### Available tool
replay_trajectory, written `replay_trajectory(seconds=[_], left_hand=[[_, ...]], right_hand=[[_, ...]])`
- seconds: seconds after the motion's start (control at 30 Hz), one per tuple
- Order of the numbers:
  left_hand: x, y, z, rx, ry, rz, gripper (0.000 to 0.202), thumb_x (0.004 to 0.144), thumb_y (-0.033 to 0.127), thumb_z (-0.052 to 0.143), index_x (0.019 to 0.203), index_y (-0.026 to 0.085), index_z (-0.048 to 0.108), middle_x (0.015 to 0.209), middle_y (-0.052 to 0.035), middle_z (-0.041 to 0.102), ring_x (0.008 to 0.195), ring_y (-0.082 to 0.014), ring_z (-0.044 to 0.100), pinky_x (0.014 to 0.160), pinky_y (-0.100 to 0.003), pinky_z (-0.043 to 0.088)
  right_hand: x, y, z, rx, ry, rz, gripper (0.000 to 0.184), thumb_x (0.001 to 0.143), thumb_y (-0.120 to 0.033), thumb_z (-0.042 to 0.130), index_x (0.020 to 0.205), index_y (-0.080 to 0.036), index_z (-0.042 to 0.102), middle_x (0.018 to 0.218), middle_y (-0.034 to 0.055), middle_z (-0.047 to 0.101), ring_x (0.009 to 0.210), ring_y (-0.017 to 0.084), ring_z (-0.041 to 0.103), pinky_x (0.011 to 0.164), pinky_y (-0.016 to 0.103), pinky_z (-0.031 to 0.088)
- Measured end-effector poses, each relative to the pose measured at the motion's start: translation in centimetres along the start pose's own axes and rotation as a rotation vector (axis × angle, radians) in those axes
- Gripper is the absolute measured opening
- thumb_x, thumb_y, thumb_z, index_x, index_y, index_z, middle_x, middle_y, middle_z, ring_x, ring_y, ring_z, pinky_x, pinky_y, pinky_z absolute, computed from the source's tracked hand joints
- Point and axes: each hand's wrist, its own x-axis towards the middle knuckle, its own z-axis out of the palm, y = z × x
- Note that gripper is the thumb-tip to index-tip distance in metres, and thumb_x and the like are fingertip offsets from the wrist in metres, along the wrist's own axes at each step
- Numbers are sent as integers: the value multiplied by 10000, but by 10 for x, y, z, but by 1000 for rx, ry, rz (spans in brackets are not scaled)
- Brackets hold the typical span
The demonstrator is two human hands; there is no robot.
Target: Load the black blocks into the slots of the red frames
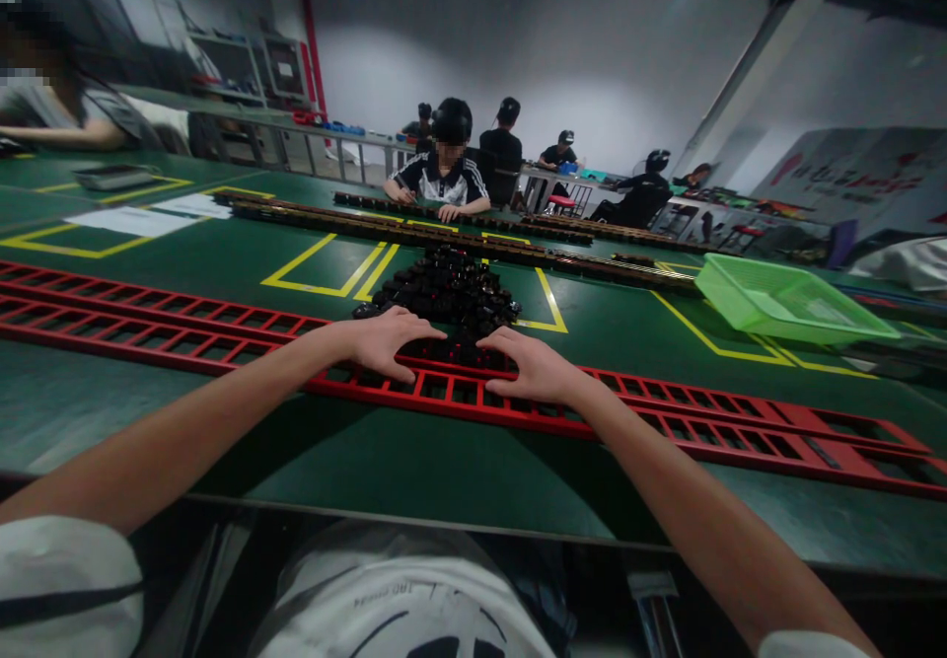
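Note:
A heap of small black parts (448, 293) lies on the green table (222, 273) just beyond two long red slotted rails (740, 421). My left hand (385, 340) rests palm down on the near edge of the heap, over the rail, with its fingers stretched out and slightly curled. My right hand (531, 367) lies the same way beside it, fingers pointing left toward the heap and touching the black parts at the rail. Nothing shows gripped in either hand.
A green plastic tray (784, 301) sits at the right. Yellow floor-tape outlines (326, 273) mark the table. Dark rails (444, 234) run across the far side, where a person (444, 170) works opposite. White papers (133, 219) lie far left. Other people sit behind.

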Motion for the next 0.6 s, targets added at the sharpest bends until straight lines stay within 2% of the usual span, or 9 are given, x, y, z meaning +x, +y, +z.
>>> replay_trajectory(seconds=[0.1, 0.23, 0.6], left_hand=[[0, -3, 2, -21, 2, -3, 763, 731, 467, 694, 1415, 209, 476, 1315, -106, 607, 1197, -319, 544, 1112, -461, 230], [2, -4, 3, -54, 3, -16, 719, 730, 425, 699, 1391, 222, 499, 1312, -95, 618, 1221, -309, 545, 1164, -508, 128], [3, -3, -1, -64, -6, -53, 676, 758, 420, 709, 1377, 224, 520, 1345, -93, 610, 1254, -285, 536, 1174, -489, 124]], right_hand=[[1, 0, 0, 3, 10, -1, 562, 795, -325, 717, 1314, -182, 558, 1223, 126, 591, 1060, 264, 600, 915, 404, 493], [1, -2, 0, -8, 9, 1, 541, 799, -319, 711, 1304, -187, 568, 1220, 128, 591, 1057, 265, 602, 916, 408, 495], [2, 0, 0, -58, -10, 18, 494, 832, -305, 672, 1293, -158, 571, 1231, 143, 580, 1067, 270, 599, 928, 410, 497]])
